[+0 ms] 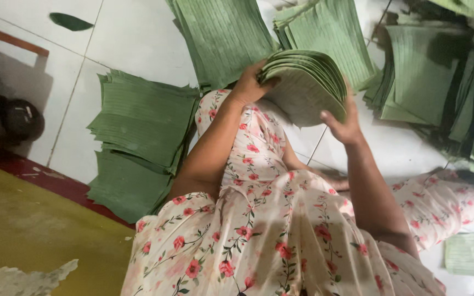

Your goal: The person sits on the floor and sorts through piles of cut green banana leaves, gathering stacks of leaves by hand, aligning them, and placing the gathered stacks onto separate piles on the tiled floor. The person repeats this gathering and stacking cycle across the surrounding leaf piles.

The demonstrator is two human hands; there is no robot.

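Both hands clamp bent leaf stack (308,82) mid-frame: left hand (249,85) & right hand (345,127) closed on opposite edges, prob. keeping sheets aligned.

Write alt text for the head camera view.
Both hands, left hand and right hand, hold a curved bundle of cut green leaves above a lap in a floral dress. More leaf stacks lie on the white tiled floor all around.
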